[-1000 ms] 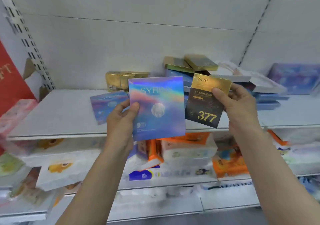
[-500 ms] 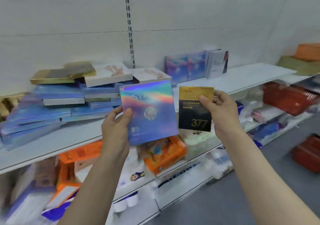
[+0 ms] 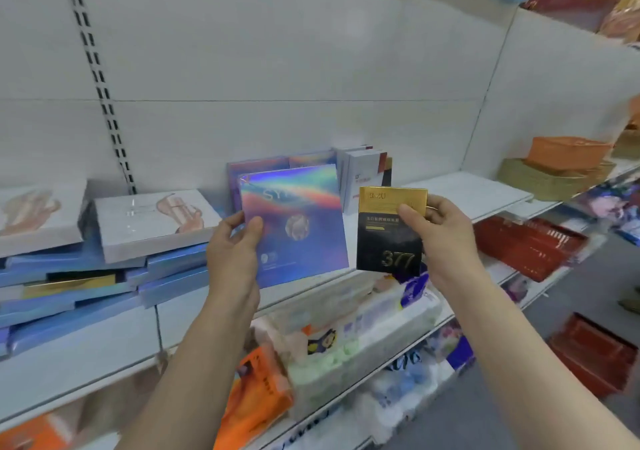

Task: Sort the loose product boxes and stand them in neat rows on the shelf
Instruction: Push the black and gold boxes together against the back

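My left hand (image 3: 232, 249) grips the left edge of a holographic blue-purple box (image 3: 301, 221), held upright in front of the white shelf (image 3: 478, 193). My right hand (image 3: 436, 231) pinches a black and gold box marked 377 (image 3: 384, 238) by its right side, just right of the first box. Behind them, similar holographic boxes (image 3: 258, 169) and white boxes (image 3: 363, 172) stand upright against the back wall. A loose pile of flat blue boxes (image 3: 104, 283) with white boxes on top (image 3: 149, 217) lies on the shelf at the left.
Bare shelf surface lies to the right of the standing boxes. An orange basket on an olive stack (image 3: 564, 159) sits at the shelf's far right. Tissue and wipe packs (image 3: 346, 342) fill the lower shelves. Red baskets (image 3: 530, 245) stand lower right, beside the grey floor.
The view has swung further right along the shelf. Both hands have carried their boxes closer to the upright boxes at the back; the pile now lies to the left.
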The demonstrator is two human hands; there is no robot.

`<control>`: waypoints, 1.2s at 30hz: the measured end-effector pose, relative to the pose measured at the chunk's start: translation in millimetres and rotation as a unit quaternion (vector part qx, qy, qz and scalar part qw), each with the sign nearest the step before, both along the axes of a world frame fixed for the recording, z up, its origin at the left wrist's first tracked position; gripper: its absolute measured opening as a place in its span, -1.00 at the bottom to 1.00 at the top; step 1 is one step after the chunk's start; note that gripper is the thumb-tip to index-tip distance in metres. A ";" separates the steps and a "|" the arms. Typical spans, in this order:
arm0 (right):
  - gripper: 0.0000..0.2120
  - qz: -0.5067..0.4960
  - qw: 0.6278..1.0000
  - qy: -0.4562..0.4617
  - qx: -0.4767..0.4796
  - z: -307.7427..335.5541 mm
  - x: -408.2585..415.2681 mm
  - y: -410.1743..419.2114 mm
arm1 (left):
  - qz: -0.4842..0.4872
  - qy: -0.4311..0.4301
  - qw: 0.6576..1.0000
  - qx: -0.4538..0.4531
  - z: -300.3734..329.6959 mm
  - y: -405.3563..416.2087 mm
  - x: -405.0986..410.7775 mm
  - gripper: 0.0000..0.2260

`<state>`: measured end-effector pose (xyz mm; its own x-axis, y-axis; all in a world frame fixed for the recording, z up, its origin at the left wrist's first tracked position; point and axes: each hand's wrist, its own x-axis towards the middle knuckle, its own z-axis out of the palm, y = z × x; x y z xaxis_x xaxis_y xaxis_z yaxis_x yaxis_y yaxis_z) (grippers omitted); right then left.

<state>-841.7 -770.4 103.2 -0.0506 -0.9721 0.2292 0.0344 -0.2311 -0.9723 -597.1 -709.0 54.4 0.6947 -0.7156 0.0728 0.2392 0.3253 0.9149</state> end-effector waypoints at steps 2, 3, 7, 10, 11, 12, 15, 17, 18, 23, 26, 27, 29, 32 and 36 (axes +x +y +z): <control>-0.73 0.006 1.000 0.017 -0.003 7.3 -5.9 -32.3 | 0.019 -0.013 1.000 -0.002 5.2 -36.6 -3.2 -0.73; -0.74 0.010 1.000 0.016 -0.004 8.7 -7.0 -46.8 | 0.034 -0.018 0.999 -0.003 7.6 -53.1 -2.7 -0.75; -0.75 0.060 0.998 -0.003 0.008 4.0 -0.9 -96.1 | 0.107 -0.036 0.994 0.012 12.1 -106.1 9.4 -0.74; -0.70 0.101 0.995 -0.012 0.024 -1.5 10.9 -129.6 | 0.158 -0.041 0.986 0.042 7.5 -132.6 26.6 -0.74; -0.69 0.116 0.993 -0.018 0.027 -3.1 15.0 -140.8 | 0.174 -0.040 0.983 0.051 4.6 -139.6 33.0 -0.75; -0.68 0.132 0.991 -0.022 0.029 -3.9 19.0 -151.3 | 0.186 -0.041 0.980 0.056 2.8 -145.2 38.2 -0.77; -0.68 0.177 0.983 -0.021 0.037 -4.6 29.7 -182.8 | 0.220 -0.056 0.971 0.068 -3.7 -159.8 50.9 -0.76; -0.67 0.205 0.978 -0.018 0.040 -4.2 35.0 -203.0 | 0.237 -0.061 0.967 0.067 -7.4 -167.7 55.2 -0.73; -0.68 0.219 0.975 -0.017 0.040 -3.5 37.3 -212.8 | 0.242 -0.060 0.966 0.069 -9.4 -171.2 55.8 -0.73; -0.73 0.274 0.961 -0.002 0.038 -3.2 41.8 -251.2 | 0.247 -0.061 0.964 0.072 -28.4 -187.5 57.1 -0.74; -0.74 0.294 0.955 0.014 0.036 -4.5 41.7 -267.6 | 0.259 -0.062 0.961 0.074 -35.6 -193.0 55.3 -0.73; -0.74 0.299 0.954 0.015 0.038 -4.7 41.8 -272.5 | 0.267 -0.057 0.959 0.074 -37.1 -194.8 55.4 -0.74; -0.76 0.307 0.951 0.012 0.044 -4.4 42.2 -280.1 | 0.284 -0.044 0.955 0.066 -38.2 -198.1 54.5 -0.77; -0.76 0.315 0.948 0.005 0.043 -6.8 43.5 -286.8 | 0.313 -0.052 0.947 0.052 -39.4 -205.6 50.6 -0.82; -0.77 0.327 0.943 0.003 0.056 -13.5 47.9 -289.7 | 0.361 -0.073 0.928 0.061 -46.2 -212.3 50.1 -0.79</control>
<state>-793.8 -1060.1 89.7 0.5688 -0.8135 0.1208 0.1283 -0.0572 -0.9901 -547.0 -921.3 8.2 0.9853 -0.0764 0.1526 -0.1300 0.2442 0.9610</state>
